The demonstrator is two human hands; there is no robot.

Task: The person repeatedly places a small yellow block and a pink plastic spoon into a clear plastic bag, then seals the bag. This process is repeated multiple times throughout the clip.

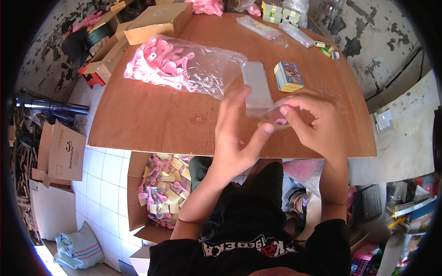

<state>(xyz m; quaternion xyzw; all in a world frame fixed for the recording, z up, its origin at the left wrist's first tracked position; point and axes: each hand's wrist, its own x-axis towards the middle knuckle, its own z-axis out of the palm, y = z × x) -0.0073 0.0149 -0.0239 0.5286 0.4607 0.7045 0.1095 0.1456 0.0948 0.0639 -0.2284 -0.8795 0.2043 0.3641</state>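
- One small clear bag is being worked above the table, just nearer the person than the lower right corner of the pale stack of plastic sleeves. Something pink shows inside; its full shape is hidden.
- The right hand, to the right of and below the stack, has thumb and forefinger closed in a pinch on the bag's upper edge.
- The left hand, below and left of the stack, is spread wide, fingers raised and thumb reaching to the bag's lower left corner. Whether that thumb presses on the bag or only hovers there, I cannot tell.
- Left of the stack lies a large bag of pink spoons, its clear end reaching just beside it; right of the stack, apart from it, stands a block of printed cards.
- Well below and left of the stack, a carton on the floor holds many packets showing pink spoons and yellowish squares.
- My reading of the step: one packet is being filled or closed.
- The next move seems to call for keeping the right pinch steady while the left thumb and fingers take the other edge, without crumpling the thin film.
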